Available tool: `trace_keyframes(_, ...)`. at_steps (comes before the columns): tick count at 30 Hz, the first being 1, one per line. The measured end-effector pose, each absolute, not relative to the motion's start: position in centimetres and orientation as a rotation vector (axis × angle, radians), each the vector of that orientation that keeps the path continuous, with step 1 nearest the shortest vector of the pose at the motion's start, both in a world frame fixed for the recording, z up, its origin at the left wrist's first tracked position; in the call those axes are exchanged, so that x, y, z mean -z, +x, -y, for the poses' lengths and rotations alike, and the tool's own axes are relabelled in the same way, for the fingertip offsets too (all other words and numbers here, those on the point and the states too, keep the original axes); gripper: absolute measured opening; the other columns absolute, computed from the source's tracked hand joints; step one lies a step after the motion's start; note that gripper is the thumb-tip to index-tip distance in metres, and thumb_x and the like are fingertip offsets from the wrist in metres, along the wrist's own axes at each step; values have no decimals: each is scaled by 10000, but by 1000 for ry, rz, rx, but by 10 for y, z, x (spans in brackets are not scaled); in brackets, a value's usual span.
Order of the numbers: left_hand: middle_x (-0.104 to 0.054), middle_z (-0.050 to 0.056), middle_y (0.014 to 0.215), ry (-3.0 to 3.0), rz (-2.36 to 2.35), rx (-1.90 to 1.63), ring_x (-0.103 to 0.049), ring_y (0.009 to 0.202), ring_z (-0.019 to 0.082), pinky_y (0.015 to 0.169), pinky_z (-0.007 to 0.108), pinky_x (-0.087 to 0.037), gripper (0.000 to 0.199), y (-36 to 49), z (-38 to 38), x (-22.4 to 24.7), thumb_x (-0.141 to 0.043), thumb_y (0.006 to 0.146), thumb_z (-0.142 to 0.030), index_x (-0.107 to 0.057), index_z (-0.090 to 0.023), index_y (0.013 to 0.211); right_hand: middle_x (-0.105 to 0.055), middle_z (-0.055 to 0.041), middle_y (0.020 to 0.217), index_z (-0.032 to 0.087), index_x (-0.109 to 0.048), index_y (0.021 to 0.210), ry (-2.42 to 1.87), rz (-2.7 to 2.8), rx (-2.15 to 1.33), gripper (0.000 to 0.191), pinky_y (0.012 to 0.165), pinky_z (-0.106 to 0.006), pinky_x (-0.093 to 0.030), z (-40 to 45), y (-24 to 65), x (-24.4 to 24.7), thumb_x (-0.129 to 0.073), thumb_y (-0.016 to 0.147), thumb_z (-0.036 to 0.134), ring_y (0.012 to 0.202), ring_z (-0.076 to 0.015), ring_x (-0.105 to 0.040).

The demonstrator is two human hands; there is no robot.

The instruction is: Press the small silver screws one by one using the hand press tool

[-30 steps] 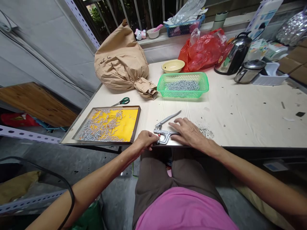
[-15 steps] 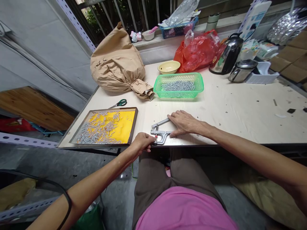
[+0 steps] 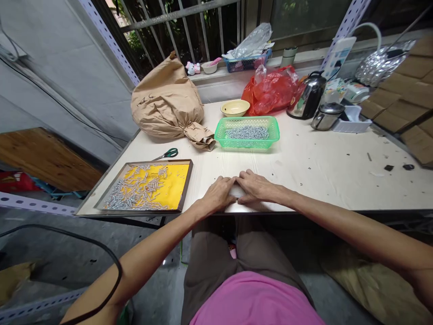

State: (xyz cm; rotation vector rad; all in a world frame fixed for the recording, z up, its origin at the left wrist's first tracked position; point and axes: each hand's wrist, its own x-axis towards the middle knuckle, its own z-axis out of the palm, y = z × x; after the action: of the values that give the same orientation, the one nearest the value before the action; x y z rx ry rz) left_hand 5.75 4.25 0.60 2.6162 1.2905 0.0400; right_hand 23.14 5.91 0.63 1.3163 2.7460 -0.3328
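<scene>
My left hand (image 3: 219, 194) and my right hand (image 3: 254, 186) meet at the table's front edge, fingertips touching or nearly so. Both are curled round the grey metal hand pliers, which they hide almost wholly from sight. To the left, a shallow tray (image 3: 187, 186) with a yellow bottom holds many small silvery metal pieces (image 3: 130, 198), heaped toward its left side. Beyond my hands stands a green plastic basket (image 3: 246, 143) with a layer of similar small metal pieces (image 3: 248, 132).
Green-handled scissors (image 3: 171, 153) lie behind the tray. Farther back are a tied brown paper sack (image 3: 165, 104), a cream bowl (image 3: 235, 107), a red plastic bag (image 3: 270, 92), a kettle (image 3: 307, 97) and a steel pot (image 3: 326, 117). Cardboard boxes (image 3: 402, 95) stand at the right.
My left hand has moved right and forward from the red-marked end of the pliers to meet my right hand. The pliers, plain to see before, are now covered. The camera view has tilted upward.
</scene>
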Motion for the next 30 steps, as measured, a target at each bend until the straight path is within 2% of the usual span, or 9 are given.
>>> trace_keyframes(4,-567,137,1181,2692,-1194,122,-496,1066,261,911,371,-415,573,56,-57,-8,-629,803,-367,-435,-94,1267,-532,-147,1115,124,-548,1154,1367,-2635,354,663,755,-352,-451,-60,236,-14,-723,665,534,1037,-295,-473)
trace_keyframes(7,-568,129,1144,2749,-1189,171,-505,1036,256,867,365,-432,496,59,-56,-9,-590,828,-379,-473,-116,1232,-568,-129,1055,136,-599,1081,1402,-2620,341,528,748,-325,-445,-60,234,-16,-706,709,494,1000,-271,-514)
trace_keyframes(12,-593,107,1022,2731,-1334,115,-516,1003,244,805,346,-450,239,64,-51,-6,-502,885,-294,-589,-128,1033,-616,-109,970,151,-648,975,1426,-2640,299,230,724,-283,-419,-61,226,-7,-602,831,324,922,-230,-577)
trace_keyframes(16,-610,92,971,2647,-1428,53,-528,993,236,825,353,-459,179,63,-53,-3,-494,894,-261,-614,-137,942,-624,-100,968,160,-643,982,1434,-2662,279,194,760,-273,-405,-62,222,-2,-497,895,254,934,-210,-576)
trace_keyframes(19,-608,117,1043,2618,-1473,-28,-525,1045,257,874,386,-460,213,61,-49,3,-525,878,-255,-595,-120,1028,-602,-106,1027,168,-630,1046,1375,-2695,290,268,765,-271,-406,-71,225,-7,-589,845,341,985,-225,-544)
trace_keyframes(22,-519,165,1267,2628,-1464,-202,-449,1212,266,986,426,-410,284,61,-32,15,-469,882,-135,-530,-109,1159,-585,-113,998,151,-635,1041,1255,-2698,375,441,717,-272,-409,-88,231,-13,-682,744,474,934,-233,-540)
trace_keyframes(24,-454,169,1352,2643,-1414,-308,-400,1278,253,1045,442,-362,326,63,-18,24,-409,883,-66,-509,-119,1188,-590,-90,940,155,-652,984,1216,-2711,453,331,694,-259,-397,-99,236,-13,-619,809,434,850,-195,-551)
trace_keyframes(26,-492,148,1315,2624,-1385,-379,-428,1257,237,1074,462,-333,328,65,-6,32,-379,893,-60,-509,-141,1183,-598,-73,932,162,-656,951,1279,-2765,455,211,707,-251,-382,-110,239,-10,-521,887,312,831,-166,-551)
trace_keyframes(30,-588,99,1154,2574,-1379,-455,-497,1177,219,1108,482,-287,305,69,-1,41,-365,910,-83,-519,-154,1163,-606,-84,966,151,-653,955,1484,-2768,258,198,755,-273,-356,-122,232,-5,-480,909,234,909,-182,-528)
